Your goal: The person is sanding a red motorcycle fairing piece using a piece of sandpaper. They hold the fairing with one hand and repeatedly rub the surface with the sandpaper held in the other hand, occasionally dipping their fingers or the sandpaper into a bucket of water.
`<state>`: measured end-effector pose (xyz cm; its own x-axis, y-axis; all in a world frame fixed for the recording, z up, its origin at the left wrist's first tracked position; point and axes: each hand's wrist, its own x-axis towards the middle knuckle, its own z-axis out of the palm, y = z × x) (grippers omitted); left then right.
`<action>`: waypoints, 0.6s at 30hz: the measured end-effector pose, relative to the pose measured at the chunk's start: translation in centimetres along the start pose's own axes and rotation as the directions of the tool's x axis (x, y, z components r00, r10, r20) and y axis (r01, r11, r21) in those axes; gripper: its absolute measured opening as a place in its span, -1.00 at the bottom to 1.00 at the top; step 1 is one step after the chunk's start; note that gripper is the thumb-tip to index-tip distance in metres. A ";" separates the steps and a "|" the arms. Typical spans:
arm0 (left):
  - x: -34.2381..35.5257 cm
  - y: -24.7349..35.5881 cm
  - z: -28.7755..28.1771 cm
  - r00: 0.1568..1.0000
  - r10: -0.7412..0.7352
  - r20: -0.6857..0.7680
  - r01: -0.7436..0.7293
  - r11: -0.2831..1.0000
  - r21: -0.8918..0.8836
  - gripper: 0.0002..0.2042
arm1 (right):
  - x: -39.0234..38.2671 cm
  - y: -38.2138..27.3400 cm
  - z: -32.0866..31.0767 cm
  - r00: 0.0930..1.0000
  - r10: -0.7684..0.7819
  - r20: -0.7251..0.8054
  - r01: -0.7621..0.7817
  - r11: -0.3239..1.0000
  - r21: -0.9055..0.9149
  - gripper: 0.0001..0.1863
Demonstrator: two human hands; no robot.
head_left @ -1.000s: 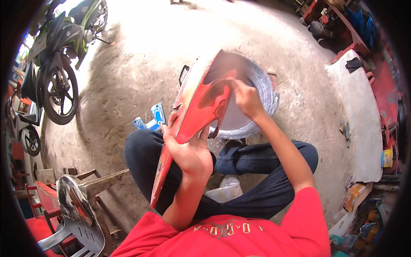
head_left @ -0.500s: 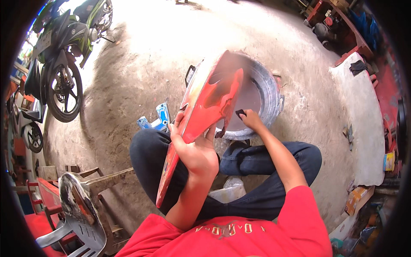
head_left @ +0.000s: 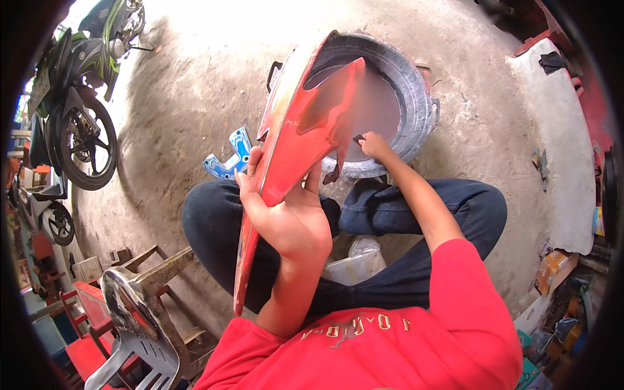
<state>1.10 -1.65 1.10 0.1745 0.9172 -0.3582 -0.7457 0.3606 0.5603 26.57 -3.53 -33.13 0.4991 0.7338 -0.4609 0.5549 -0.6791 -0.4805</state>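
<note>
Right hand [head_left: 376, 144]: its fingers were pinching a small dark scrap [head_left: 358, 139] over the murky water [head_left: 383, 114] of a round grey basin [head_left: 411, 71]; from my distant post I could not tell whether the scrap touched the surface. Left hand [head_left: 286, 218]: its fingers were spread beneath a red panel [head_left: 291, 166], showing along both edges and bearing its weight, as far as I could judge.

The panel lay directly on the left fingers and to the left of the right fingers, apart from them. Its long axis ran from below the left wrist, between knee and sleeve, up and away with a slight rightward lean, its far end in front of the basin's left side. The left hand was the nearer, already in contact.

Farther out, I saw a blue-and-white part [head_left: 229, 159] on the floor just left of the left fingertips, and a motorcycle [head_left: 88, 110] well beyond it.
</note>
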 end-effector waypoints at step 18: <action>0.0 0.1 0.6 1.000 -0.014 -0.006 0.014 1.000 -0.012 -0.58 | 3.6 -1.3 -11.0 0.991 -0.073 -0.112 0.061 0.992 -0.107 -0.72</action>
<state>1.41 -1.51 1.63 0.1812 0.9109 -0.3708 -0.7508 0.3716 0.5461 34.90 0.14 -25.96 0.5281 0.7789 -0.3382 0.6525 -0.6271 -0.4253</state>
